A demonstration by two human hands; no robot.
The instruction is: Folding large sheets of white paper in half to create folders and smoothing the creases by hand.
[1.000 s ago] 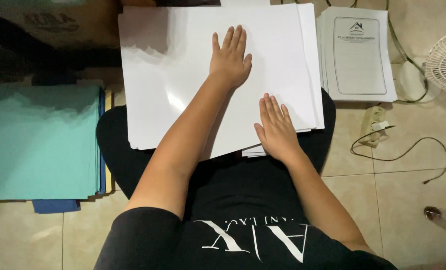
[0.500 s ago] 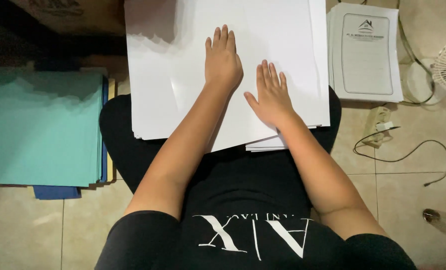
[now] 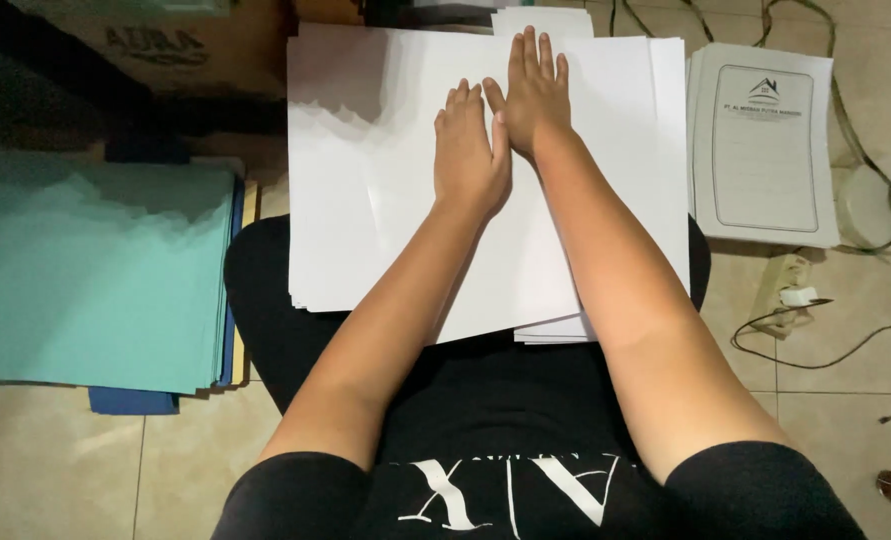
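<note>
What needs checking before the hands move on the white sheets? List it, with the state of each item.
1. Left hand flat on the top white sheet, fingers together: ok.
2. Right hand flat on the same sheet, beside the left and touching it: ok.
3. White stack squared up: not ok, lower sheets stick out unevenly at the near edge.
4. Stack supported: ok, it rests across the lap, far end toward the cardboard box.
5. Teal paper pile apart from the white stack: ok.
6. Printed forms to the right, apart from the white stack: cannot tell, the edges lie very close.
</note>
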